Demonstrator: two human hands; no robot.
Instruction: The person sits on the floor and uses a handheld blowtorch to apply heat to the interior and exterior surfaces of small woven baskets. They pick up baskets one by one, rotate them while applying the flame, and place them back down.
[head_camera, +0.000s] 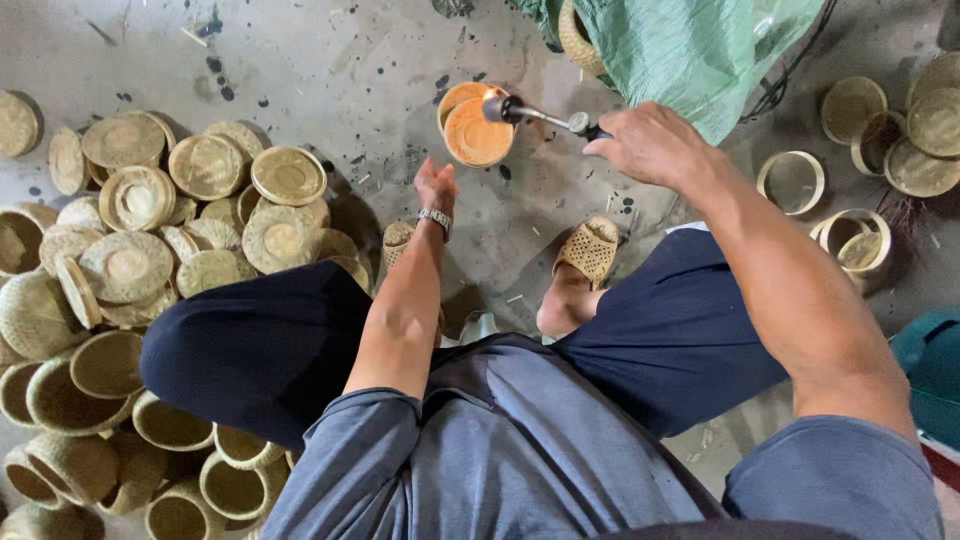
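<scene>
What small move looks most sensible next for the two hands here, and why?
Probably bring the left hand forward to steady the orange-coated lid. The right hand already holds the brush with its head on the lid, while the left hand hangs open just short of it, touching nothing.

right hand (650, 143) gripping brush (530, 113) over orange basket (478, 132), left hand (436, 187) empty

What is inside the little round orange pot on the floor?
The small round orange pot holds orange liquid, probably paint or glue. The head of the metal-handled brush in the right hand dips over its rim. The brush hides part of the surface, and the bottom cannot be seen.
</scene>
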